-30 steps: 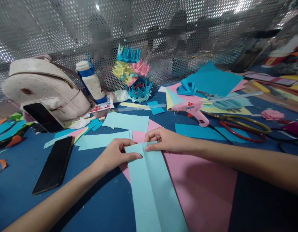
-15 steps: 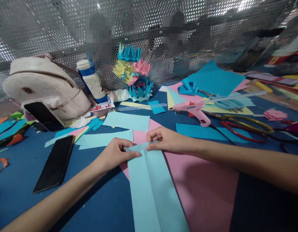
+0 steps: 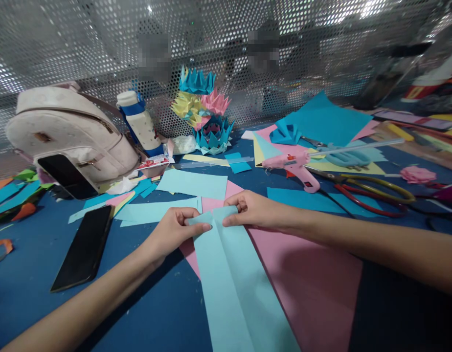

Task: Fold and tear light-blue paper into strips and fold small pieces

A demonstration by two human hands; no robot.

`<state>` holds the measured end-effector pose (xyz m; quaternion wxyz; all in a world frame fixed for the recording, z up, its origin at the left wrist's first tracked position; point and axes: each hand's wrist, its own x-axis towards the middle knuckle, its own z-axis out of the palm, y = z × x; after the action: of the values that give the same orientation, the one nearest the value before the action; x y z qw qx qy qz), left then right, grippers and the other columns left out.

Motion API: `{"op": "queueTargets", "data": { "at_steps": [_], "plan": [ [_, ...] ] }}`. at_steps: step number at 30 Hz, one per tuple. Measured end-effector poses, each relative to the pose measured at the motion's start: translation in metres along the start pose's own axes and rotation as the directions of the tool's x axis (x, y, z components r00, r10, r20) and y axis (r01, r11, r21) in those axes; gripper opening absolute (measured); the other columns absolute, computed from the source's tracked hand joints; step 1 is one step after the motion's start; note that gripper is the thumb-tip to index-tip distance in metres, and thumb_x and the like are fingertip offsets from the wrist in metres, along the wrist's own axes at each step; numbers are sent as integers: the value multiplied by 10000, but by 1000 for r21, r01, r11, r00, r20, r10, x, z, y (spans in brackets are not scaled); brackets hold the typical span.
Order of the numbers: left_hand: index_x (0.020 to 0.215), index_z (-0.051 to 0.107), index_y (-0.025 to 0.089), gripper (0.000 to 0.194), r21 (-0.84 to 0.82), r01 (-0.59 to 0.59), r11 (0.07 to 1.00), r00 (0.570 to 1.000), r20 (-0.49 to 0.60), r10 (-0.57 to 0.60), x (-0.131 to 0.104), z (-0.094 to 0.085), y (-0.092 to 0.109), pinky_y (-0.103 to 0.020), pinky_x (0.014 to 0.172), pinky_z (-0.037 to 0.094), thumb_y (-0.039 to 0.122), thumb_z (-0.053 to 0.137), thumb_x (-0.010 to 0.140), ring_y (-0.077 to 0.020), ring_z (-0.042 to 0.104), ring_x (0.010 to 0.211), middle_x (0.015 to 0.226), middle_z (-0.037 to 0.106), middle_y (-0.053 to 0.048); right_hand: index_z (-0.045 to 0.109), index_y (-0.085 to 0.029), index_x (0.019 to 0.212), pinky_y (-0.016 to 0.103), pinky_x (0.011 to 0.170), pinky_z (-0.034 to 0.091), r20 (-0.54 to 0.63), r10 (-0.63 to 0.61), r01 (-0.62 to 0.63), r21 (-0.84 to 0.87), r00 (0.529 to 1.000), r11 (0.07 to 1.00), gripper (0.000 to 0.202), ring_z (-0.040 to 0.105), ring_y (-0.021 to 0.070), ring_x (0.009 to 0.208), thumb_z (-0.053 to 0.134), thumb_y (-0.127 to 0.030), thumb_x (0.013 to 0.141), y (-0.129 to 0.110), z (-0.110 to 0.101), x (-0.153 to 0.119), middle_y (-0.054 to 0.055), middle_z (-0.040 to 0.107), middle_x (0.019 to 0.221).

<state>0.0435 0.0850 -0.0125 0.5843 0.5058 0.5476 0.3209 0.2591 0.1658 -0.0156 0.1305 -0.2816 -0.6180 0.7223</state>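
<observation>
While both hands, left hand (image 3: 172, 231) and right hand (image 3: 252, 210), pinch its far end, the light-blue strip (image 3: 233, 283) lies creased lengthwise.

Light blue paper strip (image 3: 233, 278), creased lengthwise, far end pinched by left hand (image 3: 173, 231) and right hand (image 3: 252, 210), lying over pink sheet (image 3: 310, 283) on blue surface (image 3: 156, 308); black phone (image 3: 82, 249) left, pink glue gun (image 3: 297, 166) and scissors (image 3: 372, 195) right.

Light blue strip (image 3: 233, 274), long w/ a center crease, far end lifted, lying on pink sheet (image 3: 314, 288) near table's front edge.
</observation>
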Motion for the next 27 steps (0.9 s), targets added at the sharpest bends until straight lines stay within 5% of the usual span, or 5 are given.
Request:
{"op": "queueTargets", "data": {
  "at_steps": [5,13,16,27],
  "plan": [
    [625,562,145,322,-30,2,1000,1000,-2,-2,-1,1,2,-199,516,303,373,776,700,-82,463,528,580,549,29,634,-132,722,228,625,491,-1,-14,14,-4,1000,1000,298,630,119,649,839,-330,635,2,-1,1,0,659,683],
    [825,664,149,269,-38,18,999,1000,12,-18,0,0,5,-245,592,445,293,814,653,-145,593,616,695,673,-16,629,-149,840,164,340,248,-114,32,-38,-52,993,998,343,394,35,397,820,-367,655,-6,0,-3,-54,550,568],
    [859,688,149,310,-72,-7,997,999,-33,5,1,-1,3,-272,641,477,296,829,625,-178,629,694,763,706,-39,659,-139,922,168,341,261,-107,31,-37,-56,994,998,366,379,32,389,798,-382,686,-6,-2,-2,-43,562,580],
    [770,702,141,239,-106,-39,994,997,-75,31,2,-3,-3,-292,694,483,305,824,647,-178,629,710,753,709,-44,642,-116,733,163,336,246,-150,53,-69,-103,987,992,342,371,34,357,823,-389,635,-8,1,-2,-67,477,428]
  ]
}}
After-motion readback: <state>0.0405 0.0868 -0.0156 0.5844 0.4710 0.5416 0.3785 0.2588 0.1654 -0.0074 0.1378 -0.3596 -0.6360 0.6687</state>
